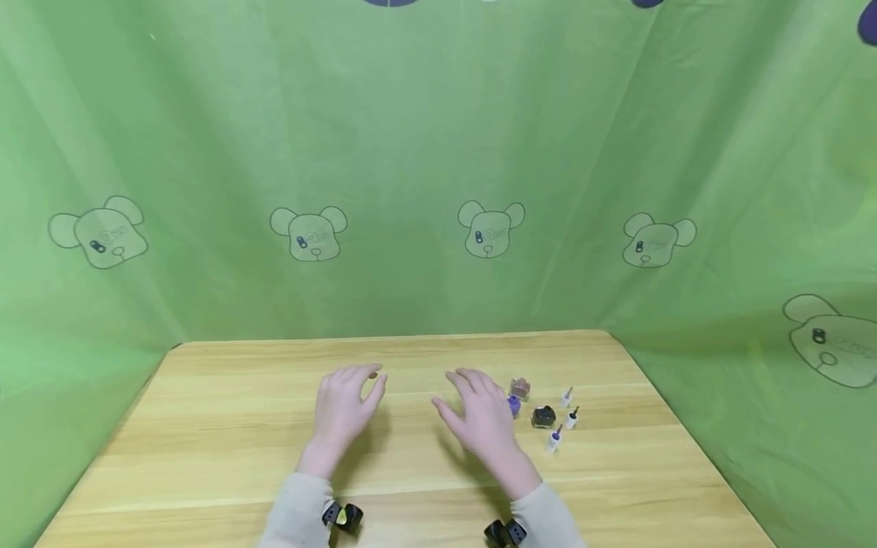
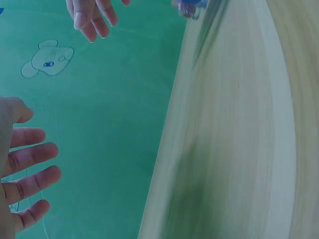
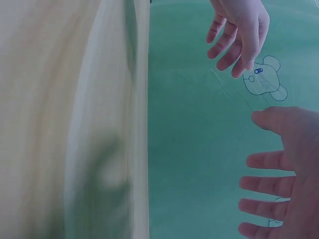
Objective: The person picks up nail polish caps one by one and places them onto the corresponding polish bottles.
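Note:
My left hand [image 1: 345,403] is held over the middle of the wooden table, fingers loosely bent and nothing between them. Across from it, my right hand [image 1: 482,415] hovers with its fingers spread and thumb apart, also holding nothing. Just beyond the right hand stand small bottles that look like nail polish: a pink one [image 1: 520,389], a purple one [image 1: 514,406] partly hidden by that hand, and a black one [image 1: 543,417]. To their right, three white caps [image 1: 553,442] stand with dark brush stems pointing up. The left wrist view shows both hands' fingers empty.
The wooden table [image 1: 226,426] has rounded far corners. A green curtain [image 1: 404,152] printed with bear heads hangs behind it and along both sides. Each sleeve cuff carries a small black camera [image 1: 352,517].

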Motion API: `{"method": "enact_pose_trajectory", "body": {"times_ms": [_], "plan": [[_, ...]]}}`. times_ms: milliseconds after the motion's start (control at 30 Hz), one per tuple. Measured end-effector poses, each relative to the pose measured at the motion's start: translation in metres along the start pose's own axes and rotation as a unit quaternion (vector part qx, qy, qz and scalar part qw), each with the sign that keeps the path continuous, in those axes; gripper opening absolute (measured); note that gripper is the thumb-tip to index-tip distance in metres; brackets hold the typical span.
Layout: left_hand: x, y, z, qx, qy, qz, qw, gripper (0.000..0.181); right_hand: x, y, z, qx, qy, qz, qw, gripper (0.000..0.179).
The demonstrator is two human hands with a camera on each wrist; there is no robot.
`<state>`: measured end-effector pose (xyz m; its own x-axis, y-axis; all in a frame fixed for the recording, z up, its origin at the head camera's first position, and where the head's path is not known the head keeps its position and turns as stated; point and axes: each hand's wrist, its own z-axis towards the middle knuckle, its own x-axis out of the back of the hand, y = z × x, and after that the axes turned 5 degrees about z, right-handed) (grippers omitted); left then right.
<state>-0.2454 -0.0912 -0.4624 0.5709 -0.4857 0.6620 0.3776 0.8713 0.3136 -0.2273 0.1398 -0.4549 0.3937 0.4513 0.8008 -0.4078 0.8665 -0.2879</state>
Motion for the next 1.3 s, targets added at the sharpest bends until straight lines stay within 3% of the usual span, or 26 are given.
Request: {"method": "enact_pose_trajectory", "body": {"times_ms": [133, 367, 800, 933, 1067, 1200, 1300], "plan": [[-0.002, 0.007, 0.001, -0.013, 0.012, -0.027, 0.9995, 0.020, 0.007, 0.006, -0.010, 0.024, 0.037, 0.018, 0.9989, 0.049], [-0.009, 0.024, -0.004, -0.020, -0.007, -0.050, 0.9985, 0.018, 0.017, 0.020, -0.029, 0.077, 0.090, 0.044, 0.9920, 0.046], [-0.021, 0.054, -0.016, -0.058, -0.036, -0.083, 0.9942, 0.020, 0.040, 0.053, -0.055, 0.104, 0.156, 0.098, 0.9773, 0.041], [-0.027, 0.062, -0.021, -0.053, -0.050, -0.105, 0.9918, 0.020, 0.050, 0.064, -0.061, 0.097, 0.161, 0.113, 0.9757, 0.040], [-0.031, 0.070, -0.026, -0.047, -0.064, -0.126, 0.9888, 0.021, 0.056, 0.076, -0.065, 0.104, 0.193, 0.126, 0.9675, 0.046], [-0.035, 0.077, -0.029, -0.032, -0.090, -0.157, 0.9830, 0.023, 0.058, 0.086, -0.068, 0.107, 0.230, 0.136, 0.9576, 0.055], [-0.037, 0.082, -0.029, -0.015, -0.106, -0.189, 0.9762, 0.024, 0.059, 0.093, -0.069, 0.086, 0.230, 0.152, 0.9574, 0.049]]}}
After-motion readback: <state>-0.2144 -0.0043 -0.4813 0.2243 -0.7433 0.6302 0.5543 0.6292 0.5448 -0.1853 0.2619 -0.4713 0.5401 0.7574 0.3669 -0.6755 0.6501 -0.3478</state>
